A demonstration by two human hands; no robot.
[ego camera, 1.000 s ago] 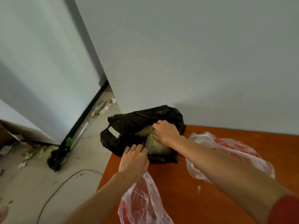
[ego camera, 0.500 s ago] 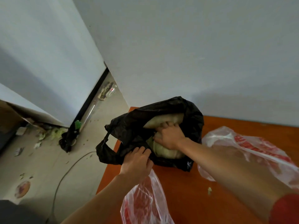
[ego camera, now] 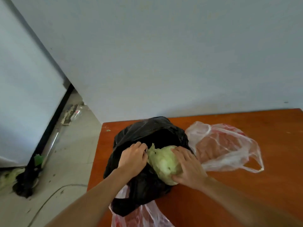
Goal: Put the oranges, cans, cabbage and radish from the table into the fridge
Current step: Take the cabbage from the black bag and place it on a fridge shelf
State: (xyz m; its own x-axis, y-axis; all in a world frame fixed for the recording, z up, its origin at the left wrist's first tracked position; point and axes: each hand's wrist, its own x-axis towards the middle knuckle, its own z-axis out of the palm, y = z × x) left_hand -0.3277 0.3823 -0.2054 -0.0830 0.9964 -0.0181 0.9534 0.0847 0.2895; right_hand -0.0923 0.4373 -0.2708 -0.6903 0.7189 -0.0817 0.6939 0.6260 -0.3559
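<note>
The cabbage (ego camera: pixel 164 163) is seen in the mouth of a black bag (ego camera: pixel 147 133) on the orange-brown table (ego camera: pixel 246 185) — pale green, half uncovered. It is clasped by the right hand (ego camera: pixel 188 167), with the fingers spread over its top and the thumb hooked beneath. The bag's rim is gripped by the left hand (ego camera: pixel 133 158), its fingers curled tight just beside the leaves. A clear red-printed bag (ego camera: pixel 226 148) is spread to the right, touching the black one.

glossy black plastic bag (ego camera: pixel 152 133); smooth wood table (ego camera: pixel 246 185); crinkled translucent plastic bag (ego camera: pixel 229 149).
</note>
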